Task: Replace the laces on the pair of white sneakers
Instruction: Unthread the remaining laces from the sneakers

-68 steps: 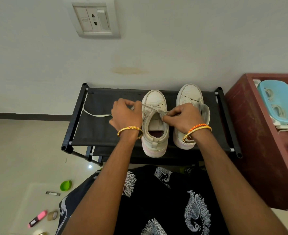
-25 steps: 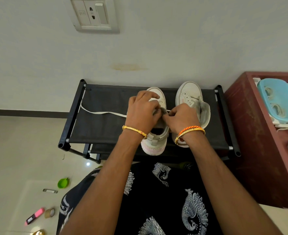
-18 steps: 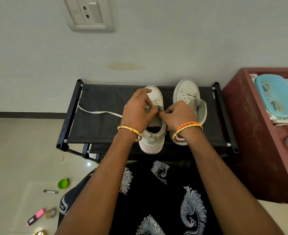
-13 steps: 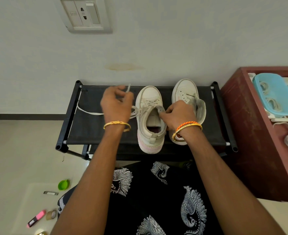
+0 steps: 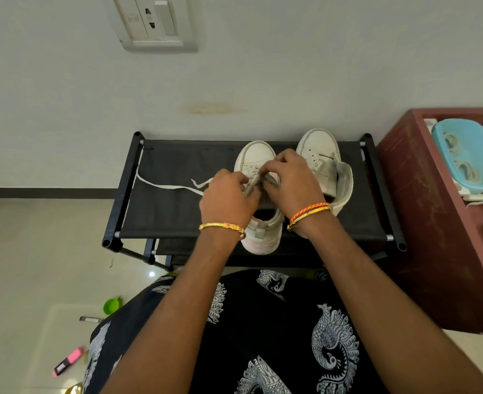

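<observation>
Working over the left sneaker (image 5: pixel 256 159), both hands meet above its tongue on the black shoe rack (image 5: pixel 177 211). The left hand (image 5: pixel 226 201) has its fingers curled in, pinching a grey lace (image 5: pixel 251 186) where it crosses the eyelets; the right hand (image 5: pixel 291 180) bends over from the other side, fingertips closed on the same lace beside the left hand's. A loose white lace end (image 5: pixel 163 185) trails from under the left hand across the rack's fabric toward its left rail. The right sneaker (image 5: pixel 320 149) stands just beside the first, toe to the wall, its tongue flopped open. A gold bangle (image 5: pixel 220 226) circles the left wrist, orange and gold bands (image 5: pixel 310 211) the right. To the right, a maroon cabinet (image 5: pixel 422 223) carries a blue basket (image 5: pixel 467 155) with more laces inside it.
</observation>
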### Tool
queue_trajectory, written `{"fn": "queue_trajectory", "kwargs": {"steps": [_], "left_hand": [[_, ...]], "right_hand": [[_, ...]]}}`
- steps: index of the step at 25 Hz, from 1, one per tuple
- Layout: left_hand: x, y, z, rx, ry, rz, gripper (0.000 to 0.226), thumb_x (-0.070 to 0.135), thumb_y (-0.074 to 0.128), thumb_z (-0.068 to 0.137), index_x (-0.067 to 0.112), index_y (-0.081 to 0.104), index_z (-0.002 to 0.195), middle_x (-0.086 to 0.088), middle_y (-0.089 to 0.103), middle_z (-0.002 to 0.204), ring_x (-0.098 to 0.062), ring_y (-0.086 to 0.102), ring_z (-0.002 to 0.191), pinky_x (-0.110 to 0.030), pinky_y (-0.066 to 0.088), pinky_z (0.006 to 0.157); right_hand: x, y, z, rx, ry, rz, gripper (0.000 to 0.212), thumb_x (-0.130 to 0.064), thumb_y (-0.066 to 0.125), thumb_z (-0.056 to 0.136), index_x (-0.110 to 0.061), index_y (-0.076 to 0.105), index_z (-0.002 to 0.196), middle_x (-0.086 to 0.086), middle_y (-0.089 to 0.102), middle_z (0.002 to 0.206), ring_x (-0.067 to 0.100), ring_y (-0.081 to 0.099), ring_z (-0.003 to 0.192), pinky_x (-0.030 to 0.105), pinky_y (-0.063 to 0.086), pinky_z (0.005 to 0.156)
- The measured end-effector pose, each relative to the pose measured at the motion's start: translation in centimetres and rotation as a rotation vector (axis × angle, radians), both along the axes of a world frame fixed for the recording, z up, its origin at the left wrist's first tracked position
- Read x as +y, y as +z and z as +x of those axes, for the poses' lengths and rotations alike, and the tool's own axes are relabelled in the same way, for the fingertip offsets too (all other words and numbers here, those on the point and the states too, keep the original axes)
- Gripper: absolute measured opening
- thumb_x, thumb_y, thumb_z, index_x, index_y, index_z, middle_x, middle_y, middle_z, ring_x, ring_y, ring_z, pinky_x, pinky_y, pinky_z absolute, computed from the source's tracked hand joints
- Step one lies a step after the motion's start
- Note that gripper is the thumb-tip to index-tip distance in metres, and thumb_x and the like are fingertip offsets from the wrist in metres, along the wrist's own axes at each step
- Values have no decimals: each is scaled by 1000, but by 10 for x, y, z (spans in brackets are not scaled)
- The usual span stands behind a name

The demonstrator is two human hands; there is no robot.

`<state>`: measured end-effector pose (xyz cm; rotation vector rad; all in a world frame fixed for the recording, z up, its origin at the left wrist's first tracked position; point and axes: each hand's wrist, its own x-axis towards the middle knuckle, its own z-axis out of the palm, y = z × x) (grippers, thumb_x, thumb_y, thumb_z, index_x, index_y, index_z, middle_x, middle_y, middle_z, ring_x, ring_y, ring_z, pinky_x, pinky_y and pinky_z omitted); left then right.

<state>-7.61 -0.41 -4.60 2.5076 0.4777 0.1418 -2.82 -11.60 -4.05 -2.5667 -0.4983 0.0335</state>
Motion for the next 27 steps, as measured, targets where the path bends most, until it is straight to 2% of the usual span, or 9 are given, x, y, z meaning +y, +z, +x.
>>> {"fn": "queue_trajectory", "kwargs": {"steps": [3,5,9,13,17,21,23,25,27], "left_hand": [[-4,-6,4,-41,101,-99,26,33,63,86,10,74,90,-9,65,81,-19,59,68,-30,50,62],[-6,-8,6,-29,99,-90,27,31,60,87,9,71,76,-10,61,73,-16,49,60,-23,38,53],[-8,-10,9,-40,102,-142,42,25,58,88,19,43,50,-10,49,63,-14,35,51,-22,29,52],[-9,-15,10,-49,128,-220,39,25,55,90,14,45,54,-13,48,68,-12,34,50,-22,28,53],[-10,-18,10,-42,114,-184,29,22,54,92,1,62,74,-12,46,77,-17,39,63,-27,32,60],[-8,-19,9,-36,125,-187,32,23,54,92,12,48,62,-11,47,79,-17,41,63,-27,33,60],[-8,-20,9,-41,125,-183,30,24,53,92,11,52,66,-10,47,78,-16,42,63,-27,35,60],[-9,-20,9,-52,115,-190,28,24,53,92,6,60,72,-9,48,78,-16,43,65,-27,36,61],[-8,-19,8,-63,104,-228,29,22,53,92,10,54,65,-6,49,71,-17,42,66,-28,36,61]], "right_hand": [[6,-3,3,4,-20,9,19,-17,60,90,-8,69,104,10,51,108,23,52,98,26,41,76],[7,-4,3,-19,-8,2,22,-20,56,92,-6,69,102,11,54,108,24,55,95,26,40,75],[7,-7,2,-66,-22,-12,24,-23,52,94,-8,69,100,9,61,107,24,58,94,29,40,73],[8,-9,0,-62,-114,61,19,-23,55,91,-9,69,94,7,64,99,21,58,86,25,35,66],[11,-10,2,33,-269,232,15,-24,58,90,-12,66,86,1,66,87,12,51,75,18,29,57],[10,-2,9,219,-399,347,19,-25,55,92,-10,65,86,2,61,79,14,51,72,22,33,58],[9,-4,16,313,-468,393,14,-23,54,90,-13,63,84,1,61,80,17,56,77,23,39,68],[12,-5,18,388,-539,537,8,-15,53,79,-22,57,78,2,65,84,24,64,81,35,52,77],[12,-4,18,387,-553,587,24,-5,46,72,-29,48,77,5,66,85,28,67,80,45,56,75]]}}
